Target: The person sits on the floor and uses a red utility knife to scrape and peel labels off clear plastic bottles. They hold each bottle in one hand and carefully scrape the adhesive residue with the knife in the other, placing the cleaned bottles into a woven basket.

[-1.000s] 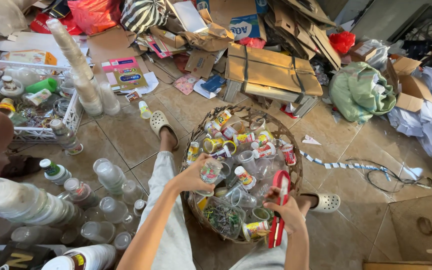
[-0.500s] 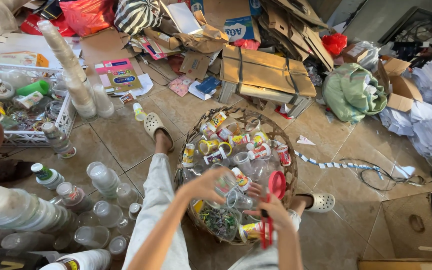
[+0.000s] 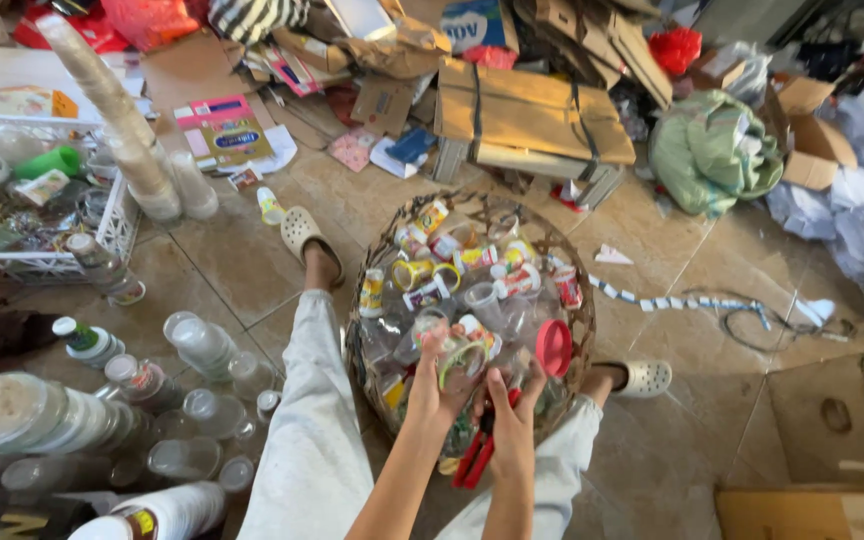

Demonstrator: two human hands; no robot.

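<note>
Both hands have drawn in together over the near side of the wicker basket (image 3: 367, 370) since a second ago. The left hand (image 3: 430, 385) now grips a clear plastic cup (image 3: 460, 358) above the basket's packed bottles, while the right hand (image 3: 514, 415) is closed around red-handled scissors (image 3: 476, 458), just beside the cup.

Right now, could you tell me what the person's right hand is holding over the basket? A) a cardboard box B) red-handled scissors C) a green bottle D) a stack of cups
B: the right hand grips red-handled scissors over the wicker basket.
</note>
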